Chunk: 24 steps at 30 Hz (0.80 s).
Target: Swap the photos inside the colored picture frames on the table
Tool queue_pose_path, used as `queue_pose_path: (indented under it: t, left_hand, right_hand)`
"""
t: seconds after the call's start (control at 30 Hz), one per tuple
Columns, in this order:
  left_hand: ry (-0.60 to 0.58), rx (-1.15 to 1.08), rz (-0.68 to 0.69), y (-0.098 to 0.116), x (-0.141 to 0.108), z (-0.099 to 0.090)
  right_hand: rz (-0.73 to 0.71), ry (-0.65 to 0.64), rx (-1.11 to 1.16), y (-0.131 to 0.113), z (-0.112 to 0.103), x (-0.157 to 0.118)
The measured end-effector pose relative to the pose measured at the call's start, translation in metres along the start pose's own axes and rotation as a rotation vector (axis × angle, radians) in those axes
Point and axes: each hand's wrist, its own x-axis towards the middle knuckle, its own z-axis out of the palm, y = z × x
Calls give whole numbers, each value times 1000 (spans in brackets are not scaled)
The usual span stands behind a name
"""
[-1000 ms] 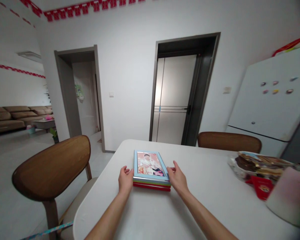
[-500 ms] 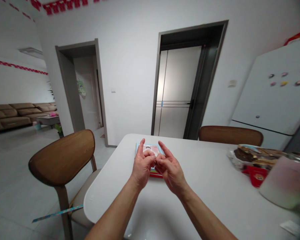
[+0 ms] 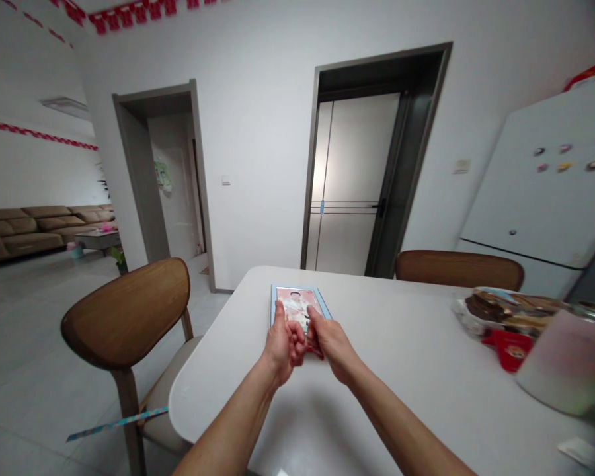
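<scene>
My left hand point(image 3: 285, 340) is in front of my chest above the table, its fingers curled into a loose fist and the thumb pointing up. Beside it, my right hand point(image 3: 331, 340) is closed too, thumb raised, with its curled fingers turned towards the left hand and partly hidden. The knuckles come close together; whether they touch I cannot tell. No object shows in either hand. Beyond and below them, a flat rectangular item with a light blue border and a pinkish picture point(image 3: 297, 301) lies on the white table point(image 3: 391, 370). A red edge shows at its near side, partly covered by my hands.
A wooden chair point(image 3: 129, 317) stands at the left, with a patterned blue strip point(image 3: 116, 423) near its seat. Another chair point(image 3: 459, 268) is behind the table. At the right are plastic-wrapped items point(image 3: 510, 311), a red packet point(image 3: 510, 349) and a frosted jar point(image 3: 565, 363).
Both index fingers, which were stretched up, have curled in, and the thumbs now point up. The hands have dropped slightly, so more of the picture shows.
</scene>
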Motion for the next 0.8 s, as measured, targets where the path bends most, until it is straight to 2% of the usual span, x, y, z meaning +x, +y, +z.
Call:
queue_pose_path:
  t: [0.1,0.2,0.3,0.4,0.5,0.57,0.63,0.7,0.8]
  left_hand:
    - [95,0,-23,-23,12,-18]
    - [186,-39,19,-46,23,-35]
    - [218,-95,127,-58,27,-43]
    - [225,-142,287,-62,16,-38]
    - [234,-148,392,-63,-10,-26]
    - [232,-60,419,-65,-33,-17]
    - [193,149,452,-69,-56,-9]
    - [91,381,529,-78,-76,-4]
    - [-19,632,623,-105,-94,1]
  right_hand:
    - [-85,52,-175,18,0,12]
    - [-162,24,-352,31,1,12]
    - [-224,-54,-463,36,4,-4]
    - [-266,-121,-491,35,3,-29]
    - [-203,-60,-276,33,-8,-52]
    - [-64,19,2,31,-21,-65]
    - [111,63,305,29,-33,-79]
    - [247,90,585,27,-43,-93]
    - [389,98,827,26,-52,-113]
